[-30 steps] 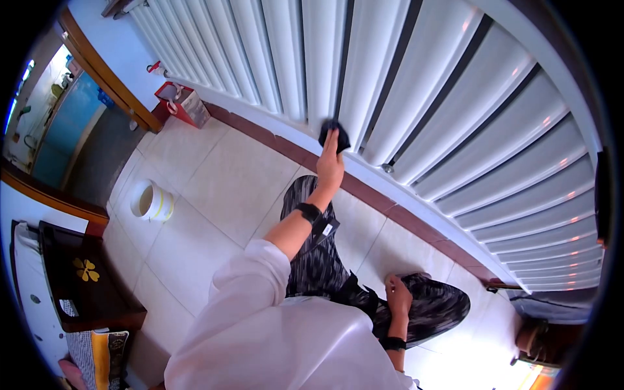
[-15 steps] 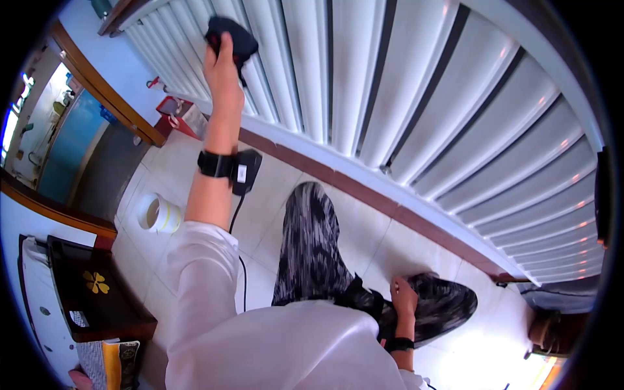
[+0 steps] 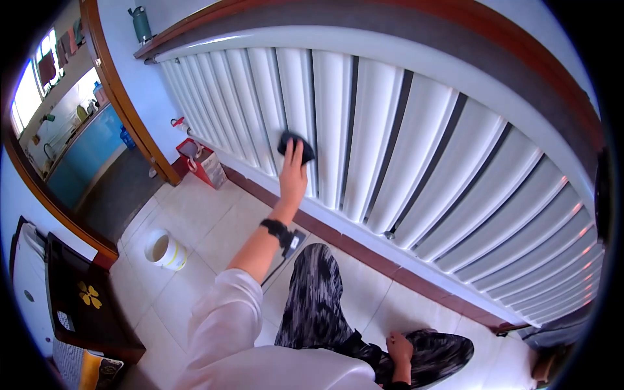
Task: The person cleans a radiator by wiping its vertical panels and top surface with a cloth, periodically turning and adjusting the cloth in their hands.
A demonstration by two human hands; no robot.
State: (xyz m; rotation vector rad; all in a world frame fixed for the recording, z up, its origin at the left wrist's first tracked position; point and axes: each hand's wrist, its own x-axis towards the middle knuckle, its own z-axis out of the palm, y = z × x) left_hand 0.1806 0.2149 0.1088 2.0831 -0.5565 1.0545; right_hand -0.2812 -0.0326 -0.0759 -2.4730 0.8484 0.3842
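My left hand point(image 3: 294, 170) is closed on a dark, bunched cloth point(image 3: 296, 147) and presses it to the front of a white column radiator point(image 3: 338, 130). The cloth lies on one of the columns left of the middle, partly hidden by my fingers. A black strap with a small box point(image 3: 289, 240) sits on my left wrist, and a cable runs down from it. My right hand point(image 3: 400, 349), loosely curled, rests on my patterned trouser leg point(image 3: 435, 357) by the right knee. Nothing shows in its fingers.
A white bucket point(image 3: 166, 250) stands on the tiled floor to the left. A red box point(image 3: 207, 166) is by the radiator's far end. A dark wooden bench point(image 3: 71, 266) is at lower left. A green bottle point(image 3: 140, 26) stands on the ledge above, beside a doorway.
My left hand has moved the cloth to the right and nearer, down along the radiator columns. My view has tilted up, so the ledge now shows. My right hand stays on my leg.
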